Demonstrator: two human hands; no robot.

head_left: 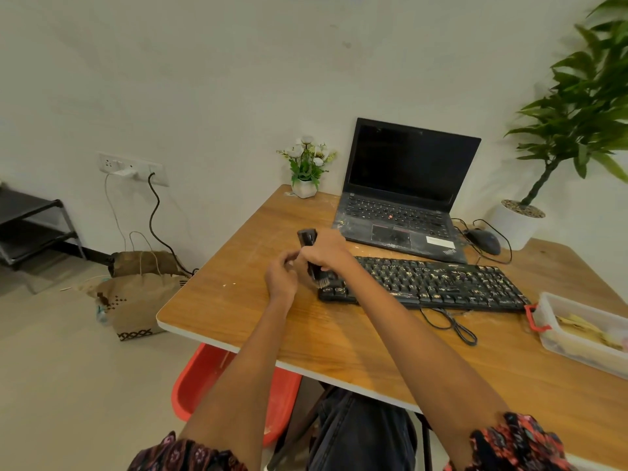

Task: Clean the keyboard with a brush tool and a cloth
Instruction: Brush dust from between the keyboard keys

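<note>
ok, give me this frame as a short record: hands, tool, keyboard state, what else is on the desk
right hand: grips brush, bristles down at the keyboard's left end
left hand: curled beside the brush; what it holds cannot be told
keyboard: black, keys speckled with yellowish crumbs, cable looped in front
laptop: open behind keyboard, screen dark, deck dusty
mouse: right of laptop
box: clear, red latch, right desk edge
cloth: not clearly visible

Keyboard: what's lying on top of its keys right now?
Yellowish crumbs speckle most of the keyboard. The brush tool, held by the right hand, has its bristles on the left end; keys beneath them are hidden.
</note>
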